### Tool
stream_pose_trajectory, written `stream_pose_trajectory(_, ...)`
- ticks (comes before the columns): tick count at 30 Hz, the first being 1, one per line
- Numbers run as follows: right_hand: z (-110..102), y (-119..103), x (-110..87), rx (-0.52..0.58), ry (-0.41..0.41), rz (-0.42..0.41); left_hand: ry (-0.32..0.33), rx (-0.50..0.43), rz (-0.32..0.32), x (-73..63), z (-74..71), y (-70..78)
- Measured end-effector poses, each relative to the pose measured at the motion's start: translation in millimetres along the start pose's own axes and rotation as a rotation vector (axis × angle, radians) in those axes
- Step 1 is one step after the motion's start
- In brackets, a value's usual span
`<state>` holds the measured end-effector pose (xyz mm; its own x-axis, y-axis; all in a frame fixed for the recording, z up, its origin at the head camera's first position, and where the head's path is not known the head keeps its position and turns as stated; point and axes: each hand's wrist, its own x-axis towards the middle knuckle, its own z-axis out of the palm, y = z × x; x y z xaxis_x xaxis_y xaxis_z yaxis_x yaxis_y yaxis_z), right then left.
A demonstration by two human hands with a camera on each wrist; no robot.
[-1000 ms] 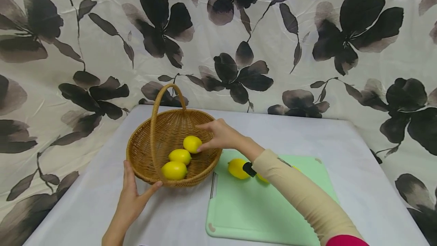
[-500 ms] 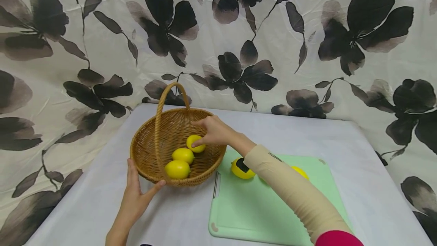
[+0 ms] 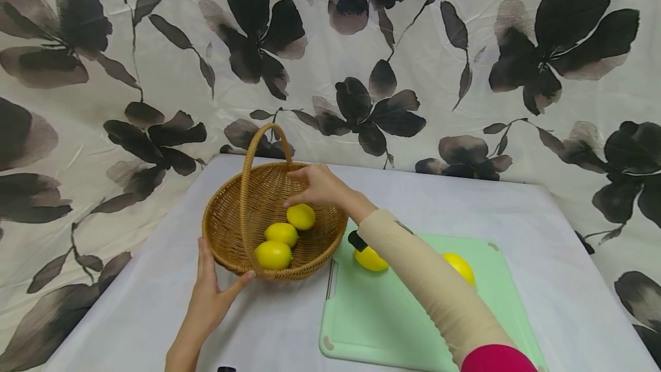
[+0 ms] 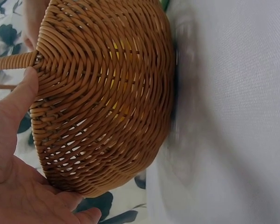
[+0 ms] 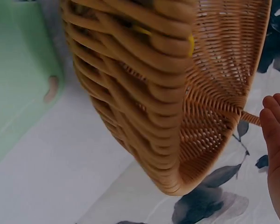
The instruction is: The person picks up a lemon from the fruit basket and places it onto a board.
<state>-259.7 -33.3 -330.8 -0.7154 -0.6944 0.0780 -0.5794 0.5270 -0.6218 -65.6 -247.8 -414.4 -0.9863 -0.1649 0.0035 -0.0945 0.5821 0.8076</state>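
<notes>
A wicker basket with an arched handle stands at the back left of the table. Inside it lie three yellow lemons: a front lemon, a middle lemon and a rear lemon. My left hand touches the basket's near left side with fingers and thumb spread; in the left wrist view its thumb lies at the rim beside the handle's base. Over the basket's right rim reaches my right hand, its fingers loosely extended and holding nothing, the thumb tip just above the rear lemon.
A light green cutting board lies right of the basket, partly hidden by my right arm. On it are a lemon behind the sleeve and another lemon farther right. A floral cloth hangs behind the white-covered table.
My right hand has risen slightly off the rear lemon, whose whole front now shows. The left hand stays at the basket. The head view has shifted, so everything sits a little farther right.
</notes>
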Motion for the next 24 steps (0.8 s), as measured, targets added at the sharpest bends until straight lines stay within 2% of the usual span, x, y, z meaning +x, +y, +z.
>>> stream_pose_trajectory(8,1.2,-4.6,13.4,0.070,0.005,0.038,-0.017,0.019,-0.029,-0.8,-1.2,0.4)
stream_pose_trajectory(18,7.8,-4.9,27.9,0.092,0.022,0.161,-0.015,0.017,-0.027,-1.4,-0.9,0.7)
stream_pose_trajectory(24,12.5,-8.6,39.8,0.095,0.045,0.147,-0.011,0.013,-0.022,-0.6,-1.6,0.8)
